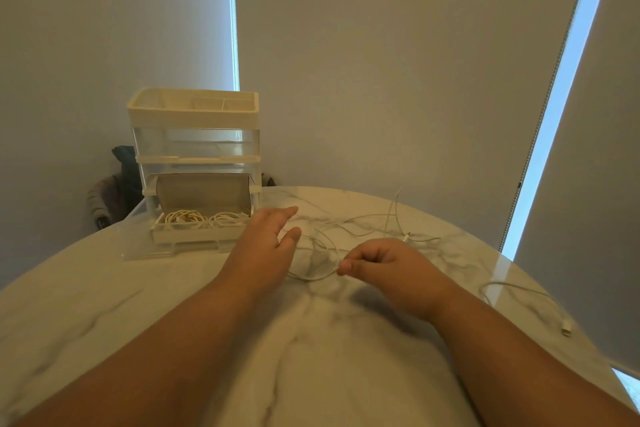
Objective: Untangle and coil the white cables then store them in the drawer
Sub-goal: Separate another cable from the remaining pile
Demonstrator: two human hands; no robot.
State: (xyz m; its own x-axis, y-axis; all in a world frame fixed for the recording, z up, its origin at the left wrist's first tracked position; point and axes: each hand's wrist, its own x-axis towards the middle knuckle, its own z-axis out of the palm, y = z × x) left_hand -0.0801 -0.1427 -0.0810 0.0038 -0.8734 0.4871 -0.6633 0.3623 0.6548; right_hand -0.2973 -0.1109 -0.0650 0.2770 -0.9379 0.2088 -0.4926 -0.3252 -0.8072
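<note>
White cables (408, 237) tangled on table (104, 305); right hand (388, 265) pinch on strand unclear

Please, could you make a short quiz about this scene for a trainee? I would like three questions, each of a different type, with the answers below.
1. True or false: the bottom drawer of the clear organizer is shut.
2. The left hand is: A) gripping the drawer; B) open, fingers stretched toward the tangled cables; C) holding a coil.
3. Short answer: what lies inside that drawer?
Key: 1 false, it is pulled out. 2 B. 3 coiled white cables.
</note>
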